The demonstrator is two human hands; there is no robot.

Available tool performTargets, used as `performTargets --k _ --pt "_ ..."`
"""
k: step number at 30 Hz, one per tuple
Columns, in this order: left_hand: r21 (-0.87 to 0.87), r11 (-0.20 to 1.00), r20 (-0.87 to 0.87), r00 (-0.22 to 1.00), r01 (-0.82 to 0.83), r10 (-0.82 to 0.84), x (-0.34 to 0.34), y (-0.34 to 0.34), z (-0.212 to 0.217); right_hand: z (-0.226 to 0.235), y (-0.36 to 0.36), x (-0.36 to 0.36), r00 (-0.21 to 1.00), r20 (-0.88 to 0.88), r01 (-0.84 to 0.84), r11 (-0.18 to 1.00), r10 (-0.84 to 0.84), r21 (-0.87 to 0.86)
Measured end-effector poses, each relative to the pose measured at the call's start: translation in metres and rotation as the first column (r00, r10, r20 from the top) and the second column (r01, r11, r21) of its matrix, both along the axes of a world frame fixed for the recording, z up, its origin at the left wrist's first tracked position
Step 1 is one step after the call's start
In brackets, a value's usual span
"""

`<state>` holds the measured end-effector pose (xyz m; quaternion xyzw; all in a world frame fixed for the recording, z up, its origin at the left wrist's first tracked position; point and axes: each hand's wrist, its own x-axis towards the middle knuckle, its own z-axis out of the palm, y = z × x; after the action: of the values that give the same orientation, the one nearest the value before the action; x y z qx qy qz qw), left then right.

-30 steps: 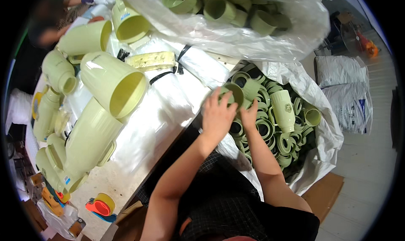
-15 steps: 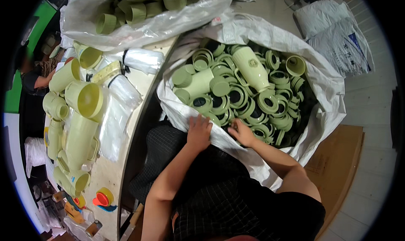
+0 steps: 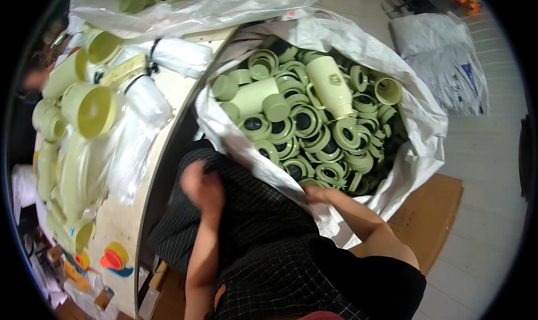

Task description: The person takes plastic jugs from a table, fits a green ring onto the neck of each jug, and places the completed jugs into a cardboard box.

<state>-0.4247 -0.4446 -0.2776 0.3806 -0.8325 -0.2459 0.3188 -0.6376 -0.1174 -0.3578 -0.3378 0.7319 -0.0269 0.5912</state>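
Observation:
A large white woven sack [image 3: 424,146] holds many pale green ring-shaped plastic parts [image 3: 307,121] with dark centres. On top of them lie a pale green jug-like body with a handle [image 3: 329,87] and a plain cylinder [image 3: 255,98]. My right hand [image 3: 317,194] is at the sack's near rim, closed on its edge, with the fingertips partly hidden. My left hand [image 3: 203,188] is off the sack, over my dark checked clothing beside the table edge. Motion smears its fingers, and nothing can be made out in it.
On the left, a table [image 3: 126,230] bears several pale green jug bodies [image 3: 89,111], clear plastic bags [image 3: 147,98] and a yellow-red tape roll [image 3: 114,256]. Behind is a clear bag of green cups [image 3: 162,26]. Flat cardboard [image 3: 434,208] and grey-white packed bags [image 3: 440,68] lie to the right.
My left hand has left the sack's rim and moved left and toward me. My right hand has shifted slightly down onto the rim. The view has shifted a little.

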Motion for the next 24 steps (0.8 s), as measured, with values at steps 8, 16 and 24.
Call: performTargets --k 8,16,24 --pt "0.649 0.687 0.694 0.625 -0.327 -0.357 0.160 0.075 -0.234 -0.007 -0.285 -0.148 0.382 -0.496 -0.007 0.534 -0.780 -0.846" --pt "0.803 0.522 0.572 0.616 -0.287 -0.542 0.128 0.026 -0.226 -0.051 -0.309 -0.213 0.460 -0.561 0.689 0.675 -0.688 -0.264" --pt "0.798 0.546 0.556 0.665 -0.257 -0.499 0.106 0.026 -0.220 0.044 -0.237 -0.190 0.022 0.545 0.947 -0.158 -0.838 -0.282"
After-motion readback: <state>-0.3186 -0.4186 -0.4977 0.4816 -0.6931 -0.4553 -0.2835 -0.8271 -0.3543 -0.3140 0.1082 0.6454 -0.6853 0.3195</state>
